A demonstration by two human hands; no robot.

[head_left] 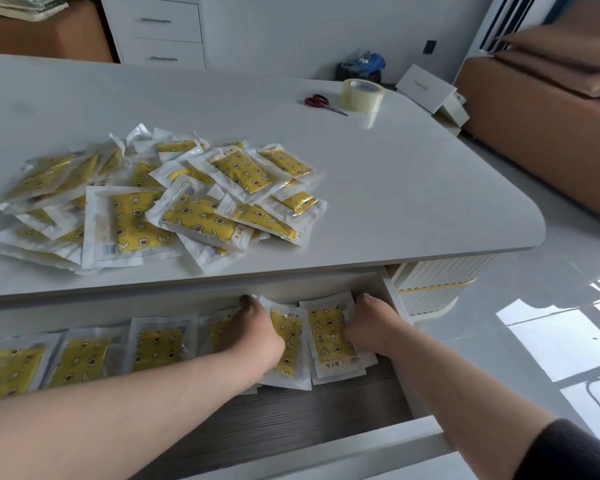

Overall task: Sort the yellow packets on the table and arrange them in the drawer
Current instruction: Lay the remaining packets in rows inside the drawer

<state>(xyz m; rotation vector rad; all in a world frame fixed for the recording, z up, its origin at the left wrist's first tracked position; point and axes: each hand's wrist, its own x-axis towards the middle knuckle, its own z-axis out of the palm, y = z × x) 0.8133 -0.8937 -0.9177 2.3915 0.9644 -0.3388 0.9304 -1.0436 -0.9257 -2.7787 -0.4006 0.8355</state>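
Yellow packets [201, 195] lie heaped on the bench [395, 188]; more lie in a row in the open drawer [378, 441]. Our right hand [369, 323] curls its fingers round the end stack [329, 337] by the drawer's right wall; our left hand [253, 327] grips the neighbouring stack [288, 344] likewise

We are seeing red scissors [321, 102] lying just beside a tape roll [362, 95], with white boxes [426, 88] and a brown sofa [534, 133] sitting beyond.
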